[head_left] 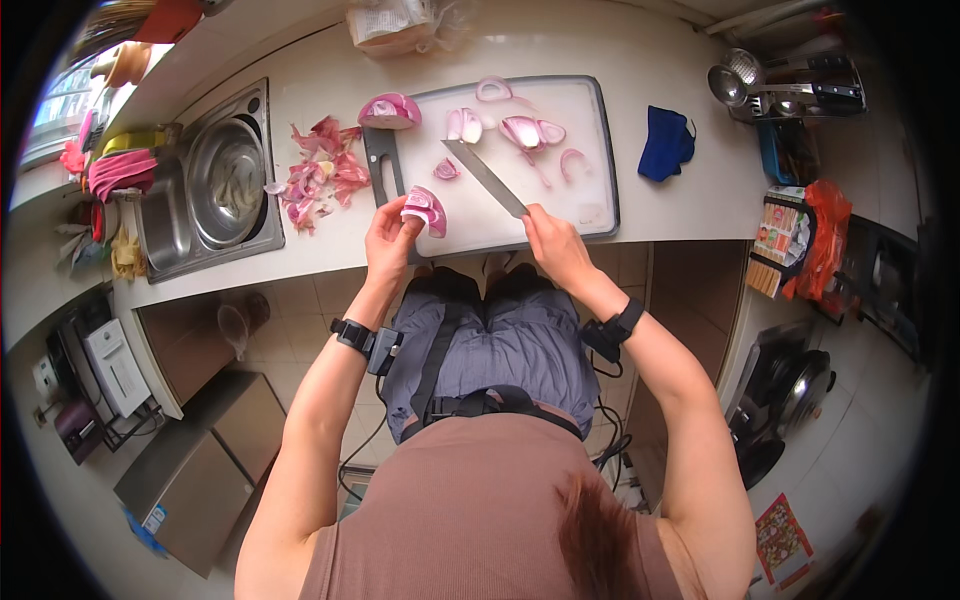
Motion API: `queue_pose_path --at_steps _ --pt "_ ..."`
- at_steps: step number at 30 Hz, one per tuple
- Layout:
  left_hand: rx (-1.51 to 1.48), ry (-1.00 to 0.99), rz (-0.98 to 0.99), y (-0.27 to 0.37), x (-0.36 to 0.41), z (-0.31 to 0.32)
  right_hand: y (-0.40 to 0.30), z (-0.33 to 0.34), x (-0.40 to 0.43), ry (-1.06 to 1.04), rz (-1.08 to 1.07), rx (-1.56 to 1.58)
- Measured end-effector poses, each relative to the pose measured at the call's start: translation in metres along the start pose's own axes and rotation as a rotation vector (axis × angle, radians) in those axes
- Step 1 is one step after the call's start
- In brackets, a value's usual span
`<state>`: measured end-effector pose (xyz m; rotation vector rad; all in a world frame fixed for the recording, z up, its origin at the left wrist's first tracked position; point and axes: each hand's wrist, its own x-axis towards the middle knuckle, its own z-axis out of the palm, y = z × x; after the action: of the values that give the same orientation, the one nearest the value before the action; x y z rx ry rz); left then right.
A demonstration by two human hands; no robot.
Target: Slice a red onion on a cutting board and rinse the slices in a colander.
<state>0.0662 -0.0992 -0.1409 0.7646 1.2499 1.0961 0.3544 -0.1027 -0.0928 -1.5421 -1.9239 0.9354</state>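
Between the fingers of my left hand [391,234] is a cut wedge of red onion [425,211], held over the near left corner of a white cutting board [495,217] with a dark rim. My right hand [556,244] grips a kitchen knife [487,178] by its handle, and the blade slants toward the far left across the board. A small onion piece [446,169] lies left of the blade. Beyond the knife are onion chunks [465,125], a cut section [529,133] and a pale onion ring [493,89]. Half a red onion [390,111] rests at the far left corner, by the board's handle slot.
Onion skins [322,172] are heaped left of the board, beside a steel sink [274,225] holding a metal basin [229,180]. To the right lies a folded dark blue cloth [666,144]. Ladles [727,85] and a chopsticks pack [780,232] are farther right. A plastic bag [450,22] sits behind.
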Motion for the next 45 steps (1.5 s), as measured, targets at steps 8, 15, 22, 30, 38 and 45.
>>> queue_pose_path --at_steps 8,15,22,30,38,45 --pt "-0.186 -0.153 0.009 0.077 -0.016 0.042 -0.034 -0.005 0.021 -0.016 0.158 0.594" --pt "-0.189 -0.255 0.167 0.104 -0.022 0.063 -0.085 -0.039 0.042 -0.154 0.265 1.039" --pt "-0.140 -0.264 0.257 0.115 -0.026 0.072 -0.089 -0.041 0.041 -0.109 0.182 0.975" --pt "0.044 -0.411 0.095 0.128 -0.021 0.079 -0.091 -0.035 0.041 0.032 0.150 0.867" --pt "0.113 -0.400 0.134 0.113 -0.023 0.096 -0.085 -0.028 0.041 0.179 0.248 0.572" --pt "0.109 -0.389 0.119 0.099 -0.013 0.096 -0.083 -0.027 0.040 0.195 0.274 0.470"
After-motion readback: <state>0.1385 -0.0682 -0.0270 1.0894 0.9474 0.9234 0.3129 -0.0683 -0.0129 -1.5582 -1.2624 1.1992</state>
